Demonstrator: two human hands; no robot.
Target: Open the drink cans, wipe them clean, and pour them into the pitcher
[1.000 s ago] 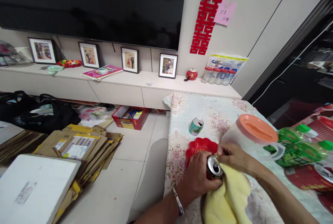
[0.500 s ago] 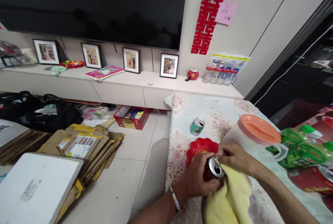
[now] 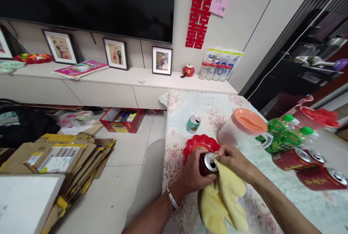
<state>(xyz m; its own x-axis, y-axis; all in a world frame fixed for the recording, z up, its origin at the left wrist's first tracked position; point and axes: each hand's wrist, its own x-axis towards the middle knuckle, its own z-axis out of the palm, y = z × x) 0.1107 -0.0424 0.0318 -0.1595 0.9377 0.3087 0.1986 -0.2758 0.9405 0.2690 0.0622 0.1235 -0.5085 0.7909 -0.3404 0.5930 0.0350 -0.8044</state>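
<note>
My left hand (image 3: 197,171) is wrapped round a dark drink can (image 3: 211,162) with a silver top and an opened mouth, tilted a little. My right hand (image 3: 233,159) pinches a corner of a yellow cloth (image 3: 228,194) right at the can's rim. The rest of the cloth hangs down onto the table's near side. Behind the can lies a red scalloped plate (image 3: 199,141), partly hidden by my left hand. A small green can (image 3: 193,124) stands beyond the plate on the floral tablecloth (image 3: 179,114).
To the right stand a pitcher with an orange lid (image 3: 249,121), green bottles (image 3: 289,140) and red cans (image 3: 320,178) lying on their sides. A pink basket (image 3: 306,118) is behind them. Flattened cardboard boxes (image 3: 70,154) and a red box (image 3: 122,120) are on the floor at left.
The view has swung to the right, bringing more red cans and the basket into sight. My hands keep the same hold on the can and the cloth at its rim.
</note>
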